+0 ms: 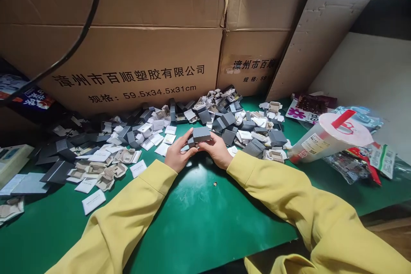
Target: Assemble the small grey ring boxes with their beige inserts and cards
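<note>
A small grey box [201, 133] is held between both hands just above the green mat [192, 222]. My left hand [178, 153] grips its left side with fingers curled round it. My right hand [215, 150] pinches its right side and underside. Both arms wear yellow sleeves. Behind the hands lies a wide heap of small grey boxes [224, 120], white cards [93, 201] and beige paper inserts [111, 173].
Two big cardboard cartons [135, 51] with printed text stand along the back. A plastic cup with a red straw [327, 137] lies tilted at the right among snack wrappers [362, 162]. A beige tray [13, 160] sits at the far left. A black cable [80, 38] crosses the top left.
</note>
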`<state>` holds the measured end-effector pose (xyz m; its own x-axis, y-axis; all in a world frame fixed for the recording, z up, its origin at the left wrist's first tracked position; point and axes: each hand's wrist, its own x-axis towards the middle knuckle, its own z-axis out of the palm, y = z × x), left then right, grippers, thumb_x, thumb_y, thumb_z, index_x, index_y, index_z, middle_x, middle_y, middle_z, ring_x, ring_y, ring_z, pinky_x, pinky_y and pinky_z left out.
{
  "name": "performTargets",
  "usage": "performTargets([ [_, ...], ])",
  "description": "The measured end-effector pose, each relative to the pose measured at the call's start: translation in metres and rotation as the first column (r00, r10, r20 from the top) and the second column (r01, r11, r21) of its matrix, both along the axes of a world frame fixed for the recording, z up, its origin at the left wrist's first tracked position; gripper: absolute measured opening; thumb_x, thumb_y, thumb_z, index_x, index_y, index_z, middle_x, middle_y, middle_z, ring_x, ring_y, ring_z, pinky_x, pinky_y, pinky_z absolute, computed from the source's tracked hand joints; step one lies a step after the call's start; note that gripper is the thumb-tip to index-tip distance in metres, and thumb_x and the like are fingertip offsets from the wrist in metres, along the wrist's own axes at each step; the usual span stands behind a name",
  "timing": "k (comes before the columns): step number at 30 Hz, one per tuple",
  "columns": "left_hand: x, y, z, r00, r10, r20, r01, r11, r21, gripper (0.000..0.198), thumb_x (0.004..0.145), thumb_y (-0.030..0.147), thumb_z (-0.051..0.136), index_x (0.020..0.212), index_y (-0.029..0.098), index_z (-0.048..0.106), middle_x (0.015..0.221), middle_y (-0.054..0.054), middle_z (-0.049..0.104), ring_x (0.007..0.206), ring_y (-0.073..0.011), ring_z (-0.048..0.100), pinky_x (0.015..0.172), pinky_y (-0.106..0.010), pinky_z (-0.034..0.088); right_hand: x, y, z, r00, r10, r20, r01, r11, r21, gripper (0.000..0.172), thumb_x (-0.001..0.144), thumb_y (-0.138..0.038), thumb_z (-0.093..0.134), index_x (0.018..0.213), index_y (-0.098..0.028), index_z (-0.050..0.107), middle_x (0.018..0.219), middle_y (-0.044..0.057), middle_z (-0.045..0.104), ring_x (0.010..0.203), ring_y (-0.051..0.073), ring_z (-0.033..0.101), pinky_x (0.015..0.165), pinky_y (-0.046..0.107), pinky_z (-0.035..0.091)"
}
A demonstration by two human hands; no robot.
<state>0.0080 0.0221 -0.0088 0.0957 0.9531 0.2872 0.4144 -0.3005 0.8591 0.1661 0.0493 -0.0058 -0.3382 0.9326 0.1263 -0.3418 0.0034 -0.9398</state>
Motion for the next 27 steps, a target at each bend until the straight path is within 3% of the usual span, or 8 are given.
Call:
performTargets([
  [7,0.012,0.007,0.012,0.994,0.067,-0.085,-0.053,0.987,0.153,0.062,0.077,0.042,0.057,0.133,0.025,0.039,0.112,-0.009,0.055,0.084,-0.0151,0.058,0.055,-0.019,0.054,0.0,0.005,0.016,0.996,-0.092,-0.008,0.092,0.996,-0.003,0.023,0.066,-0.021,0.059,0.088,-0.018,0.059,0.083,-0.001,0.059,0.072,0.011,0.054,0.056,0.02,0.049],
  [13,0.056,0.04,0.04,0.98,0.195,-0.038,-0.171,0.925,0.34,0.058,0.078,0.042,0.055,0.131,0.022,0.041,0.114,-0.009,0.056,0.091,-0.0172,0.056,0.061,-0.021,0.052,0.031,0.043,0.051,0.968,-0.224,0.114,0.199,0.961,0.194,0.022,0.07,-0.027,0.051,0.089,-0.017,0.059,0.084,0.0,0.059,0.07,0.011,0.054,0.056,0.021,0.049],
  [15,0.073,0.057,0.052,0.971,0.237,-0.019,-0.21,0.892,0.401,0.059,0.077,0.042,0.056,0.131,0.023,0.04,0.114,-0.009,0.056,0.093,-0.0179,0.056,0.071,-0.026,0.052,0.05,0.058,0.064,0.916,-0.345,0.207,0.278,0.915,0.292,0.023,0.073,-0.03,0.049,0.09,-0.017,0.057,0.083,0.001,0.058,0.071,0.012,0.055,0.059,0.024,0.051],
  [17,0.087,0.074,0.06,0.968,0.25,0.002,-0.225,0.869,0.441,0.059,0.078,0.041,0.056,0.132,0.024,0.039,0.115,-0.01,0.055,0.101,-0.0201,0.054,0.083,-0.031,0.048,0.071,0.072,0.074,0.774,-0.52,0.361,0.344,0.824,0.45,0.023,0.074,-0.03,0.048,0.09,-0.016,0.057,0.087,0.003,0.057,0.069,0.013,0.056,0.063,0.028,0.051],
  [20,0.103,0.092,0.063,0.977,0.205,-0.051,-0.164,0.89,0.426,0.065,0.078,0.037,0.056,0.137,0.023,0.03,0.131,-0.013,0.044,0.121,-0.0259,0.041,0.097,-0.04,0.038,0.099,0.083,0.08,0.344,-0.768,0.541,0.222,0.626,0.747,0.028,0.075,-0.026,0.052,0.099,-0.014,0.059,0.104,0.011,0.055,0.086,0.021,0.055,0.079,0.036,0.048],
  [23,0.107,0.095,0.05,0.955,0.217,-0.202,-0.134,0.923,0.361,0.076,0.074,0.039,0.06,0.139,0.021,0.025,0.146,-0.017,0.018,0.135,-0.0365,0.01,0.103,-0.053,0.022,0.112,0.081,0.081,0.006,-0.782,0.624,-0.01,0.624,0.782,0.047,0.074,-0.026,0.059,0.118,-0.012,0.051,0.122,0.017,0.048,0.104,0.03,0.047,0.084,0.042,0.043],
  [25,0.101,0.087,0.035,0.929,0.231,-0.289,-0.121,0.928,0.352,0.071,0.076,0.038,0.056,0.138,0.021,0.026,0.148,-0.016,0.011,0.135,-0.0379,0.004,0.102,-0.058,0.019,0.107,0.073,0.083,-0.074,-0.764,0.641,-0.098,0.645,0.758,0.044,0.077,-0.027,0.057,0.119,-0.014,0.051,0.129,0.016,0.044,0.106,0.031,0.045,0.083,0.041,0.042],
  [27,0.085,0.075,0.02,0.901,0.255,-0.35,-0.101,0.91,0.403,0.06,0.08,0.036,0.05,0.135,0.022,0.032,0.148,-0.015,0.013,0.136,-0.0356,0.008,0.101,-0.058,0.021,0.093,0.061,0.084,-0.02,-0.778,0.628,-0.168,0.621,0.765,0.034,0.082,-0.028,0.051,0.114,-0.017,0.055,0.127,0.012,0.047,0.105,0.028,0.045,0.084,0.038,0.041],
])
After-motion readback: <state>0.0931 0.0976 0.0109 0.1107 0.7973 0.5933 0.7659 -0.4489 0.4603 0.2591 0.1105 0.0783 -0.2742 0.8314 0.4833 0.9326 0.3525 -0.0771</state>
